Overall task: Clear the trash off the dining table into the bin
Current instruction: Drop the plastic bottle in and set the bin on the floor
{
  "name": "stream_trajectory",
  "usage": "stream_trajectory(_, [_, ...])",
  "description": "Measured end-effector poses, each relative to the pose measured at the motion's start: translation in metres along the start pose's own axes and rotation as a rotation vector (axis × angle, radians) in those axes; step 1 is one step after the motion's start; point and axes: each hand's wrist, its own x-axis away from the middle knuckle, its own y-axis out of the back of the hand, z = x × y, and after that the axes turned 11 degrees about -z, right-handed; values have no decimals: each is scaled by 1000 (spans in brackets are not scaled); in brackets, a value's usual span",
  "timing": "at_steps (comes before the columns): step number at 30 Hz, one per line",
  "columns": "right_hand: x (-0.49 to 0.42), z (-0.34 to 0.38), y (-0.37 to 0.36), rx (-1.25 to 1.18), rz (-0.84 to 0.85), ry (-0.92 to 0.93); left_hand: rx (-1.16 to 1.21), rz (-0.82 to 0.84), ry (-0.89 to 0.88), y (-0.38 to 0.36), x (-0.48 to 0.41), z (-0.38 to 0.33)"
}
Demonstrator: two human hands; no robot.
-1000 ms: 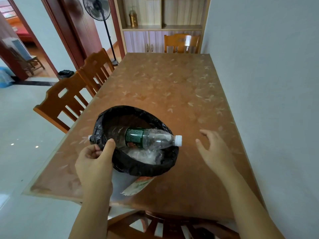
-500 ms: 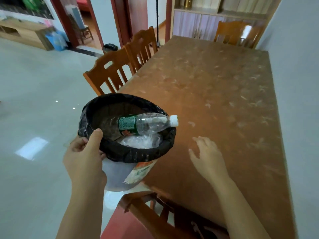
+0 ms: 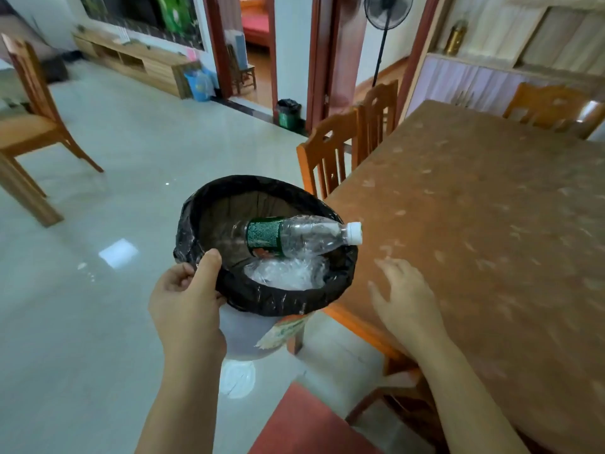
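Observation:
My left hand (image 3: 185, 296) grips the near rim of a small white bin (image 3: 245, 335) lined with a black bag, holding it in the air off the left edge of the brown dining table (image 3: 474, 224). A clear plastic bottle (image 3: 294, 235) with a green label and white cap lies across the bin's mouth, its cap poking over the right rim. Crumpled clear plastic (image 3: 288, 271) sits under the bottle. My right hand (image 3: 402, 299) hovers open over the table's near left edge, holding nothing.
Two wooden chairs (image 3: 330, 149) stand along the table's left side, another chair (image 3: 553, 106) at its far end, and a red-seated one (image 3: 314, 421) below me. A separate chair (image 3: 29, 119) stands far left. A small green bin (image 3: 288, 113) and a fan (image 3: 386, 14) are by the doorway.
My view has swung left toward the tiled floor. My left hand has carried the bin off the table's left edge. My right hand has trailed along near the table edge, still open.

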Motion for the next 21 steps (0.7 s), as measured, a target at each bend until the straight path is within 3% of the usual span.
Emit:
stream_trajectory(12, [-16, 169, -113, -7, 180, 222, -38, -221, 49, 117, -145, -11])
stream_trajectory(21, [-101, 218, -210, -14, 186, 146, -107, -193, 76, 70, -274, 0])
